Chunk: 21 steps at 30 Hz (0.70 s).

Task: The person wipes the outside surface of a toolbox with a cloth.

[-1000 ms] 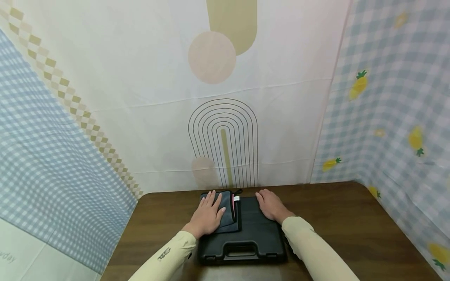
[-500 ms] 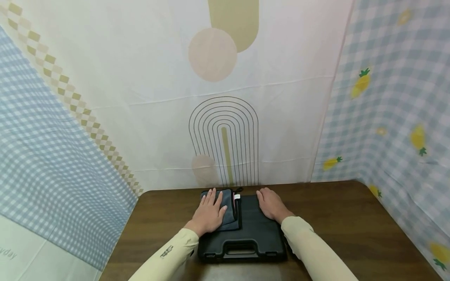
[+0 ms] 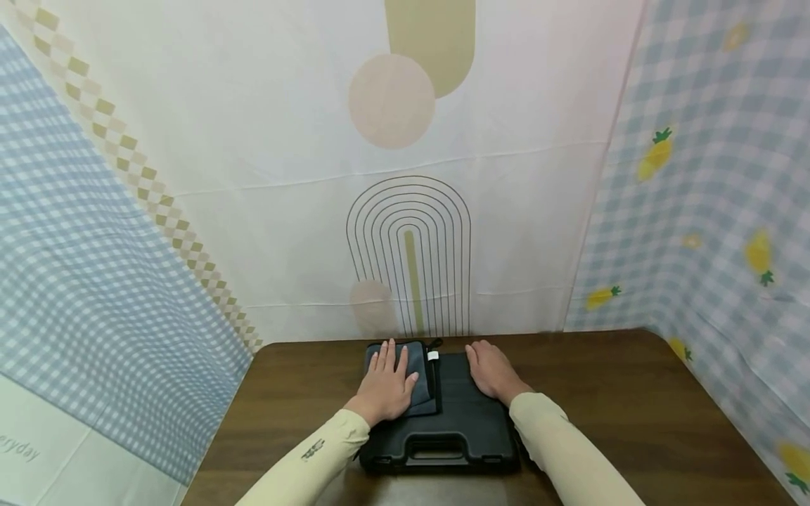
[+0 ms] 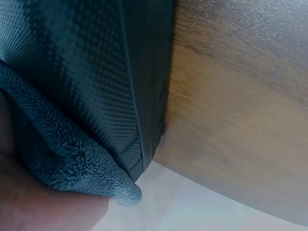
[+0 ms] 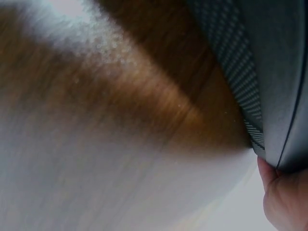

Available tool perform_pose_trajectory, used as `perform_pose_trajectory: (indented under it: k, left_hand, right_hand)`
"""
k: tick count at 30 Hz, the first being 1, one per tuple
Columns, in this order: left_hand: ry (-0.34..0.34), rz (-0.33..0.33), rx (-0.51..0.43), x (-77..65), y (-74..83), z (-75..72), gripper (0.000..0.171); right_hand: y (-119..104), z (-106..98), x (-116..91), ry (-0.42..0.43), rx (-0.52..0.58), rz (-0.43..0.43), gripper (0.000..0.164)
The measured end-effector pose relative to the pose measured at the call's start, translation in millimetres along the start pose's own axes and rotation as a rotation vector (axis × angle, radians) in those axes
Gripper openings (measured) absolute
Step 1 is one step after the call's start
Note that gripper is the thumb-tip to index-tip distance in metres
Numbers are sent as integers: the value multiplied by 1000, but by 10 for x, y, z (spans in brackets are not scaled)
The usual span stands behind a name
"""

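A black hard-shell carrying case (image 3: 471, 418) lies flat on the table, its handle (image 3: 436, 447) and latches at the near side. On the case's left half is a folded dark blue-grey cloth (image 3: 419, 362) with black edging and a small white tag. My left hand (image 3: 384, 386) rests palm down on this cloth, fingers extended. Up close, the left wrist view shows fuzzy cloth (image 4: 72, 154) over the textured case surface. At the far right corner, my right hand (image 3: 493, 369) holds the case, a fingertip (image 5: 266, 172) bent against its edge; its other fingers are partly hidden.
The brown wooden table (image 3: 607, 407) extends to both sides of the case. A white patterned curtain (image 3: 272, 246) hangs directly behind its far edge. Checked cloth hangs at the left (image 3: 114, 281) and right (image 3: 709, 183).
The left hand and the cloth beneath it have shifted slightly to the right over the case. The right hand stays at the same corner. The head view has shifted a little.
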<state>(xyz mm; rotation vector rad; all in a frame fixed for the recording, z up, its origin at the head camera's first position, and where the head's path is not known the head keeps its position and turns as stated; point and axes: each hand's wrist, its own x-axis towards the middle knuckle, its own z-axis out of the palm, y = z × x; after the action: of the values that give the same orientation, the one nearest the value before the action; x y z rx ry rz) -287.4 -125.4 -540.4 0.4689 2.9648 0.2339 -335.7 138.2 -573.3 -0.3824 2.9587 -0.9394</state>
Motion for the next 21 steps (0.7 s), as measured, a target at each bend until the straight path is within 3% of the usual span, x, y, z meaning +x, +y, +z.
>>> perform_pose_trajectory:
  k: [6,15,21]
  left_hand:
    - [-6,9,20,50,85,27,68]
    - [-52,61,70,199,417,53,69]
    - [-48,60,92,261,484,71,67]
  right_hand:
    - [4,17,8,6,-17,-3,48]
    - [45,44,14,2,-41,6,44]
    - [36,17,26,11,-66,-9,41]
